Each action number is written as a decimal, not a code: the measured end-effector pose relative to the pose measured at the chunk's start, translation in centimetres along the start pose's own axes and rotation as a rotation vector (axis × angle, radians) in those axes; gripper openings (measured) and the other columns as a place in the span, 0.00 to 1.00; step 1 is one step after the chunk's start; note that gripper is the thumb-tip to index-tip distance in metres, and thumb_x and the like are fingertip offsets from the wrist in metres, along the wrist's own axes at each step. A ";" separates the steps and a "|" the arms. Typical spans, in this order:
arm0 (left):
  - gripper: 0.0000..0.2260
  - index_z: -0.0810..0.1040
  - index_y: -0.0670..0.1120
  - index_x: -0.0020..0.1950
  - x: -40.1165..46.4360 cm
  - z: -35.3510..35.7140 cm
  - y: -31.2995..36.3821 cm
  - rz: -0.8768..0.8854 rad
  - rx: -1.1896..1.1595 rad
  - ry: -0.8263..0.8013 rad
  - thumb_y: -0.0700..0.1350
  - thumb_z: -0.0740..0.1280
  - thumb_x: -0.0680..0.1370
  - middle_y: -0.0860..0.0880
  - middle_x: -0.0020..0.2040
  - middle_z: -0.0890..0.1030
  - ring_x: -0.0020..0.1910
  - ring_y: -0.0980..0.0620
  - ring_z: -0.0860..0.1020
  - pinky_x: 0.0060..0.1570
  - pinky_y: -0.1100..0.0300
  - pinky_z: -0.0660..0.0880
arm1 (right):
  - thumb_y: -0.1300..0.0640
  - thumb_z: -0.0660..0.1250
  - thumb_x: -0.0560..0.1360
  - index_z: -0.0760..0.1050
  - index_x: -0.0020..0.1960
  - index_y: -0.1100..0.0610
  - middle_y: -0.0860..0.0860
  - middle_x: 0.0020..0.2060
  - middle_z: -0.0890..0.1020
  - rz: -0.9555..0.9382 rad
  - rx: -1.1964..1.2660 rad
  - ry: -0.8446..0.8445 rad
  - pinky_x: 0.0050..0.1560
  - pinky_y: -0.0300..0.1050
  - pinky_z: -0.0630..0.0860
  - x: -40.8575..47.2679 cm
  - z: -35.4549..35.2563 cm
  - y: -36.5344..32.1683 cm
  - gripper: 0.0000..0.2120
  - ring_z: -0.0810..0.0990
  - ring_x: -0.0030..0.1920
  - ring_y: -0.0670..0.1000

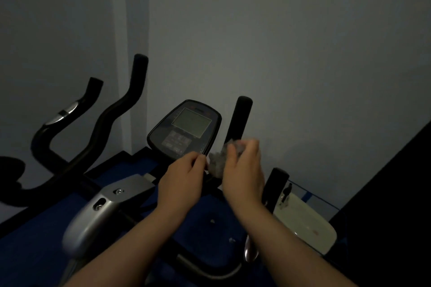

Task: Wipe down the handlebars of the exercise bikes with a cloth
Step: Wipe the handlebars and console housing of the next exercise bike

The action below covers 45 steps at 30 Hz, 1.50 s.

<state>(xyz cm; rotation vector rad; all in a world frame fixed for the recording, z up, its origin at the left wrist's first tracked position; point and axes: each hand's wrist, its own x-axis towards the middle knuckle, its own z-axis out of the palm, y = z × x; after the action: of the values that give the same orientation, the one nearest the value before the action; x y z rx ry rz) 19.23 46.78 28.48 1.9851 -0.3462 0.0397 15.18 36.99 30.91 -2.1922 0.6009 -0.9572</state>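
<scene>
In dim light, a grey crumpled cloth [215,161] hangs between my two hands, just below the bike's console [186,129]. My right hand [242,170] grips the cloth's upper right part, blurred by motion. My left hand [184,176] pinches its left edge with thumb and fingertips. The black upright right handlebar [241,119] of the near bike rises just behind the cloth. Its curved black left handlebar [112,114] stands to the left. A second bike's handlebar [63,121], with a silver sensor patch, stands further left.
A silver-grey bike frame cover [98,214] lies at lower left over a blue floor [35,251]. A cream-coloured machine housing [303,221] sits at lower right beside a short black post [275,184]. A dark panel [396,193] fills the right edge. Grey walls stand close behind.
</scene>
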 end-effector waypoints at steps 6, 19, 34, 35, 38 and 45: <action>0.13 0.76 0.55 0.35 0.0 -0.1 -0.3 -0.013 -0.025 -0.006 0.53 0.58 0.77 0.54 0.35 0.79 0.36 0.58 0.76 0.33 0.58 0.68 | 0.56 0.63 0.78 0.74 0.53 0.58 0.55 0.49 0.76 -0.654 -0.441 0.170 0.33 0.42 0.71 8.8 -2.5 -4.2 0.07 0.75 0.42 0.53; 0.15 0.76 0.50 0.35 -0.5 -0.3 -0.4 0.013 -0.017 0.005 0.53 0.58 0.78 0.51 0.32 0.78 0.32 0.55 0.76 0.28 0.60 0.66 | 0.45 0.59 0.79 0.70 0.46 0.52 0.47 0.44 0.74 -0.396 -0.275 -0.004 0.37 0.42 0.64 11.2 -3.7 -4.3 0.11 0.73 0.39 0.49; 0.15 0.77 0.50 0.36 -0.6 -0.6 -0.3 -0.028 -0.072 0.025 0.53 0.58 0.78 0.52 0.33 0.79 0.33 0.56 0.76 0.30 0.58 0.68 | 0.55 0.68 0.76 0.77 0.46 0.59 0.54 0.49 0.80 -0.756 -0.703 0.050 0.27 0.42 0.67 4.7 -0.1 0.1 0.07 0.77 0.35 0.54; 0.14 0.77 0.51 0.36 -0.6 -0.6 -0.4 -0.039 -0.101 0.033 0.52 0.58 0.78 0.52 0.32 0.79 0.32 0.56 0.76 0.30 0.58 0.68 | 0.54 0.67 0.76 0.76 0.46 0.58 0.53 0.50 0.80 -0.719 -0.659 -0.035 0.27 0.42 0.66 3.9 0.1 0.7 0.08 0.77 0.35 0.54; 0.13 0.77 0.51 0.36 -0.6 -0.9 -0.6 -0.063 -0.125 0.032 0.52 0.59 0.77 0.52 0.31 0.78 0.31 0.57 0.74 0.30 0.58 0.67 | 0.49 0.66 0.75 0.75 0.44 0.54 0.48 0.44 0.76 -0.662 -0.499 -0.165 0.28 0.38 0.64 4.5 -0.8 0.9 0.08 0.75 0.32 0.51; 0.12 0.77 0.49 0.41 -2.4 -2.1 -1.6 -0.081 -0.043 -0.023 0.53 0.59 0.78 0.51 0.38 0.80 0.38 0.54 0.77 0.40 0.53 0.73 | 0.45 0.65 0.76 0.77 0.42 0.54 0.49 0.41 0.75 -0.560 -0.373 -0.129 0.28 0.40 0.67 2.1 -0.2 0.9 0.13 0.74 0.31 0.50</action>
<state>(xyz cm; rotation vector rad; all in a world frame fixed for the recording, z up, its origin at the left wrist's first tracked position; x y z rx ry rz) 17.58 49.80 27.56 1.9561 -0.2786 -0.0422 16.24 35.04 31.31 -2.8141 0.0969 -1.0231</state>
